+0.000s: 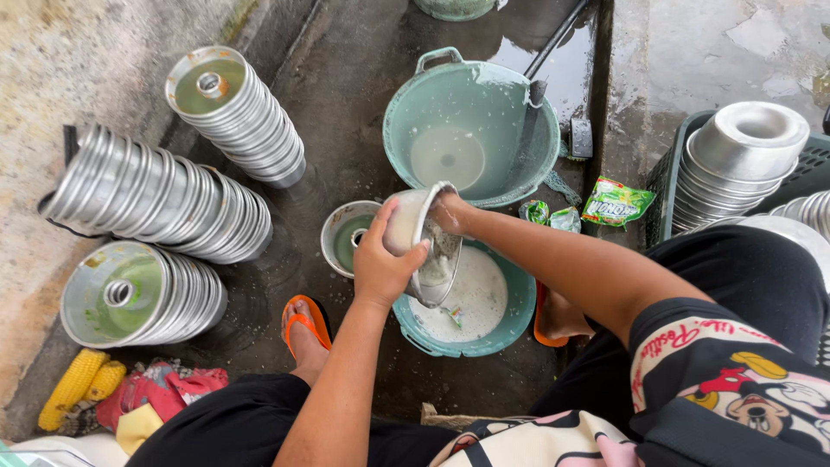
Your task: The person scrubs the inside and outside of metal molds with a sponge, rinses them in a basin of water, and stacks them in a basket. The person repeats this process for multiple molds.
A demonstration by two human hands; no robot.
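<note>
My left hand (385,259) grips the outside of a small metal ring-shaped cake pan (417,227), tilted on its side above a teal basin (512,324) of soapy white water. My right hand (450,212) reaches inside the pan, partly hidden by its rim; what it holds cannot be made out. Another single ring pan (347,235) sits on the wet ground just left of the basin. Behind it stands a larger teal basin (471,138) with milky water and a dark hose end resting in it.
Three long stacks of ring pans (164,203) lie on the ground at left. More stacked pans (743,156) fill a dark crate at right. A green sachet (616,203), yellow scrubbers (82,385) and cloths lie about. My orange-sandalled foot (304,327) stands near the basin.
</note>
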